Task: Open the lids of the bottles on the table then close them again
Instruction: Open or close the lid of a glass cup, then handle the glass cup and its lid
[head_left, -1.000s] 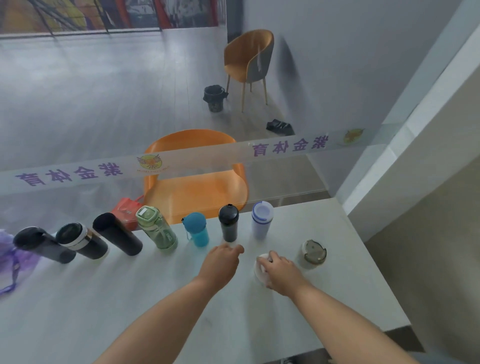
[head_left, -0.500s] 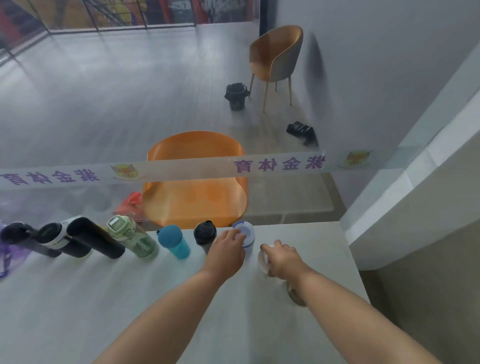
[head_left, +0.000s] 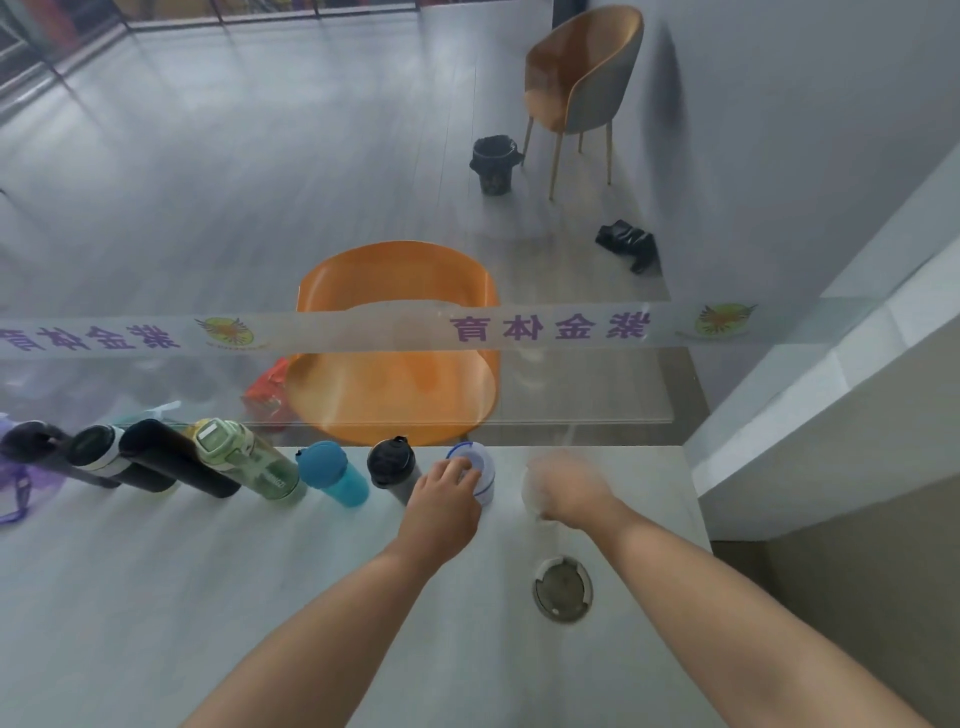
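Note:
A row of bottles stands along the far edge of the grey table (head_left: 156, 597): three dark flasks at the left, a green bottle (head_left: 244, 460), a blue cup (head_left: 332, 474), a black tumbler (head_left: 390, 465) and a white bottle with a blue ring (head_left: 480, 470). My left hand (head_left: 441, 501) wraps the near side of the white bottle. My right hand (head_left: 569, 491), blurred by motion, holds a white lid (head_left: 530, 493) just right of that bottle.
A round grey cable grommet (head_left: 562, 588) is set into the table near my right forearm. A glass panel with a lettered strip rises behind the bottles. Beyond it stand an orange chair (head_left: 395, 358), a red bag, a bin and a second chair.
My left hand reached forward and closed around the white bottle. My right hand lifted the white lid off the table and carried it toward the bottle. The camera tilted further down.

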